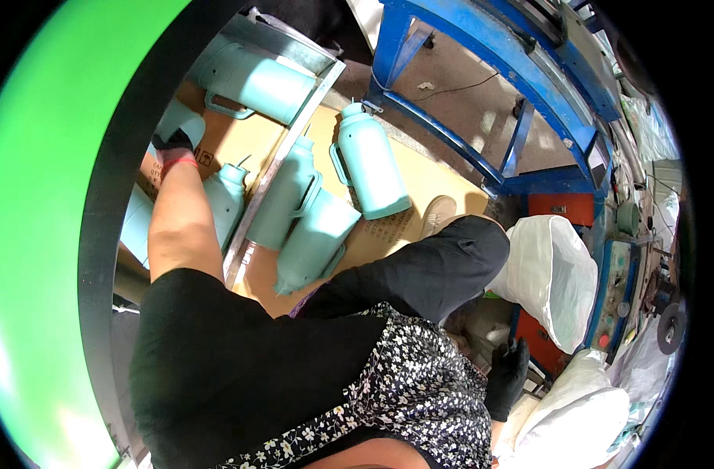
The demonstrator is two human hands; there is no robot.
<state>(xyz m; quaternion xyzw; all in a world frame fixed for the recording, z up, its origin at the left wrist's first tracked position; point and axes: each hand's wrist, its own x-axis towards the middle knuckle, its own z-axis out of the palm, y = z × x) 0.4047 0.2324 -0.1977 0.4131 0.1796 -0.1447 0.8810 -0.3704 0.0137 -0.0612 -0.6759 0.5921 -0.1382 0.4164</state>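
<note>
My left hand (174, 144), in a dark glove, reaches to the far left and closes on a turquoise thermos jug (182, 119), partly hidden by the dark-edged green panel. Next to that arm, another jug (226, 195) lies inside a metal-edged frame, and a large one (259, 82) lies on its side beyond. Outside the rail, turquoise jugs with side handles (370, 160) rest on brown cardboard, one tilted with its narrow end towards me (316, 234). My right hand (508, 377), in a black glove, hangs by my right side with fingers loosely apart, holding nothing.
A metal rail (283, 156) crosses the cardboard (435, 176). The bright green panel (52, 195) fills the left side. At the far right stands a blue steel frame (451, 148). White sacks (556, 266) stand right of my leg, near a control box with a red button (605, 341).
</note>
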